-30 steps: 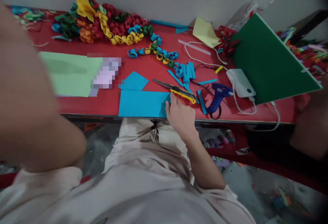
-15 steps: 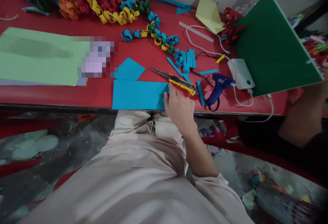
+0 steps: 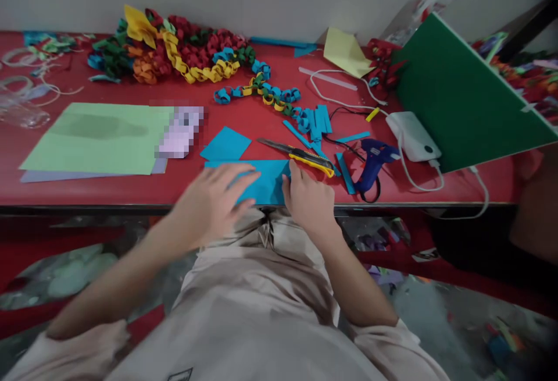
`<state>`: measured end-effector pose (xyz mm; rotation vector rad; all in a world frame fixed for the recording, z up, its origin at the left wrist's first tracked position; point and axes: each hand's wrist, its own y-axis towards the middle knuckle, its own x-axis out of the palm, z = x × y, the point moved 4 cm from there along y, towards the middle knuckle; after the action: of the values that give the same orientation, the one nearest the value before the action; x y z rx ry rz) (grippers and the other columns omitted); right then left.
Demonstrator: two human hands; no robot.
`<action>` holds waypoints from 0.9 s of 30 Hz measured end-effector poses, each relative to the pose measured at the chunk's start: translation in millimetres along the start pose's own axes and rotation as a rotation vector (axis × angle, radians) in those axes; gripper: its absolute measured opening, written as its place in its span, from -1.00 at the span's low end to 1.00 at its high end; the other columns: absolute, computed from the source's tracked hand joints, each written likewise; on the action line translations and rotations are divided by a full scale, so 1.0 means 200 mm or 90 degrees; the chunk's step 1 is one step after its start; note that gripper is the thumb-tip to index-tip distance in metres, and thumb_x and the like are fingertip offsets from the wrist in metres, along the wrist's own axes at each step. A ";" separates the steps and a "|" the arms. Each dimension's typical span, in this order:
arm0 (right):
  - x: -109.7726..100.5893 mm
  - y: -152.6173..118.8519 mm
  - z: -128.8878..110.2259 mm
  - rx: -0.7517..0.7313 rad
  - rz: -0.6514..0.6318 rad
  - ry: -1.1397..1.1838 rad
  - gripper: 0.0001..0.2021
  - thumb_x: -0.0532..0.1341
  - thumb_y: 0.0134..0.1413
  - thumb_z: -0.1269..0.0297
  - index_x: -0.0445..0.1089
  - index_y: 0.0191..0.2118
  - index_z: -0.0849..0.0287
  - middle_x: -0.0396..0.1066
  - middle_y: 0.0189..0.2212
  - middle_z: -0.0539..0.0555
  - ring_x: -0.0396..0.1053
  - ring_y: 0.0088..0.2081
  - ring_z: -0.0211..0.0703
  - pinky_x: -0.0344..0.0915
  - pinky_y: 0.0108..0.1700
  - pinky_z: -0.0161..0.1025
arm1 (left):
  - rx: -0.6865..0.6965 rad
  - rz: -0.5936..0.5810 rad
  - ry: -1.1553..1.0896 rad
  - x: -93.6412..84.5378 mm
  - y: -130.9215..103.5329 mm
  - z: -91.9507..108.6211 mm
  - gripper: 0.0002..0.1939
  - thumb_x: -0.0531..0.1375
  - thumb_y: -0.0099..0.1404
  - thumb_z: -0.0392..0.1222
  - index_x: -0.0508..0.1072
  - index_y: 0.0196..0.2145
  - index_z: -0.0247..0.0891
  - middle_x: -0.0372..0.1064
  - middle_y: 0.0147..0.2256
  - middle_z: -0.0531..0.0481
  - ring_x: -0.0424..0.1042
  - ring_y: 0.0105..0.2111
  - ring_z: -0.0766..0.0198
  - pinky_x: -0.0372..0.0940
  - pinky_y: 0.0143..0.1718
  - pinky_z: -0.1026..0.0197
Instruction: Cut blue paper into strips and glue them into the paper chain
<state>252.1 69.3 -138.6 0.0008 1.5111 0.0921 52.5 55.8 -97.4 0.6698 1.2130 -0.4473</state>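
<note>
A rectangular sheet of blue paper point(image 3: 268, 186) lies along the table's front edge. My right hand point(image 3: 310, 199) has its thumb and forefinger closed on the sheet's right end, the other fingers curled. Over the left end is my left hand point(image 3: 209, 200), fingers spread and slightly blurred; whether it touches the paper I cannot tell. A yellow and black utility knife point(image 3: 307, 160), blade out, rests just beyond my right hand. Behind the sheet lies a smaller blue paper piece point(image 3: 226, 143). Blue paper strips point(image 3: 320, 120) are scattered past the knife.
Right of my hand sit a blue glue gun point(image 3: 372, 163), a white box with cables point(image 3: 413, 136) and a leaning green board point(image 3: 462, 96). Paper chains point(image 3: 200, 49) pile at the back. Pale green sheets point(image 3: 104, 136) and a lilac phone point(image 3: 182, 131) lie left. Another person's arm point(image 3: 536, 200) shows far right.
My left hand has come into view from the lower left and moved over the blue sheet. My right hand stays at the sheet's right end. The view has tilted up, showing more wall.
</note>
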 end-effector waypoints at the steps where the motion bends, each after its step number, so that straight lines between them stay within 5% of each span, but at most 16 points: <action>1: -0.01 0.00 0.00 0.000 0.010 0.003 -0.46 -0.17 0.49 0.15 0.18 0.37 0.32 0.52 -0.16 0.29 0.50 -0.32 0.02 0.23 -0.42 -0.15 | 0.001 -0.011 0.023 0.05 -0.01 0.00 -0.49 0.12 0.51 -0.01 0.30 0.30 -0.29 0.26 0.29 -0.28 0.29 0.27 -0.11 0.30 0.22 -0.24; 5: -0.03 -0.01 -0.08 -0.139 0.077 0.045 -0.48 -0.12 0.49 0.10 0.22 0.37 0.21 0.44 0.08 0.32 0.42 0.03 0.11 0.33 -0.13 -0.06 | -0.029 -0.053 0.077 0.22 -0.04 -0.02 -0.41 0.00 0.54 0.06 0.18 0.41 -0.21 0.00 0.45 -0.16 -0.04 0.46 -0.13 0.00 0.41 -0.28; 9: 0.00 -0.01 -0.16 -0.310 0.081 0.115 -0.47 -0.12 0.51 0.14 0.14 0.42 0.24 0.13 0.41 0.23 0.12 0.37 0.05 0.20 0.24 0.01 | -0.046 -0.065 0.077 0.22 -0.07 -0.07 -0.40 -0.01 0.53 0.08 0.17 0.42 -0.16 -0.09 0.47 -0.16 -0.03 0.46 -0.11 0.05 0.39 -0.23; 16: 0.05 -0.06 -0.10 -0.247 0.089 0.173 -0.45 -0.06 0.48 0.15 0.14 0.42 0.30 0.07 0.44 0.19 0.05 0.44 0.01 0.13 0.37 0.01 | -0.136 -0.019 0.112 0.13 -0.13 -0.20 -0.50 -0.01 0.53 -0.10 0.29 0.34 -0.20 -0.01 0.44 -0.17 0.21 0.35 -0.13 0.21 0.26 -0.19; 24: 0.05 -0.12 -0.01 -0.173 0.121 0.154 -0.44 -0.01 0.46 0.10 0.18 0.39 0.35 0.14 0.40 0.27 0.16 0.37 0.14 0.17 0.30 0.08 | -0.168 -0.012 0.122 0.13 -0.13 -0.17 -0.48 0.00 0.54 -0.08 0.27 0.36 -0.23 -0.11 0.46 -0.26 0.09 0.41 -0.18 0.10 0.32 -0.33; 27: 0.05 -0.13 -0.01 -0.195 0.135 0.153 -0.48 0.03 0.45 0.07 0.24 0.36 0.25 0.21 0.36 0.27 0.22 0.31 0.13 0.20 0.24 0.07 | -0.099 0.010 0.111 0.13 -0.14 -0.13 -0.43 0.07 0.51 0.01 0.23 0.39 -0.21 -0.10 0.46 -0.23 0.06 0.43 -0.17 0.08 0.35 -0.32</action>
<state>252.6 43.7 -149.3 -0.0997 1.7202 0.5082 23.7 54.7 -133.7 0.5929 1.3909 -0.2822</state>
